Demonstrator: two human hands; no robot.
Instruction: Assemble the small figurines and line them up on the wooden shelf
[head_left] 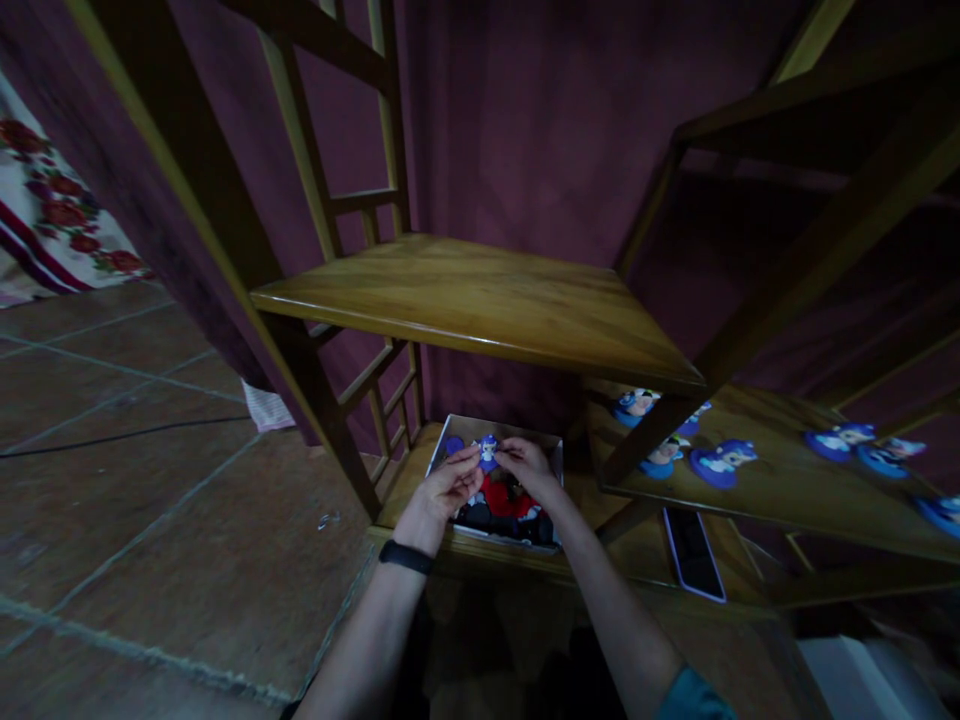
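work zone: the lower bay of a wooden shelf unit. the upper shelf board (465, 300) overhangs the rear of the bay; its front edge runs slantwise above both hands in view, with open room between that edge and the fingers. the left limit is a slatted side frame (307, 420), just beside the box. the lower shelf board (406, 478) shows a bare strip left of the box and a narrow front lip. to the right, a bare stretch separates the box from a phone (694, 553), which lies flat near the front edge.

held part: a small purple-and-white figurine (488, 452), upright, over the rear part of the box. the left hand (452, 480) pinches it from the left with the fingertips; the right hand (526, 466) closes its fingertips on the right side.

container: an open, shallow box (466, 426) with a pale rim. contents: a red item (507, 496) at centre, dark items (480, 518) along the front, and a purple disc (454, 444) in the rear left corner. further details of the contents are too dark to tell. a side shelf (780, 475) at right carries several similar figurines (724, 462) on round bases, well apart from the box
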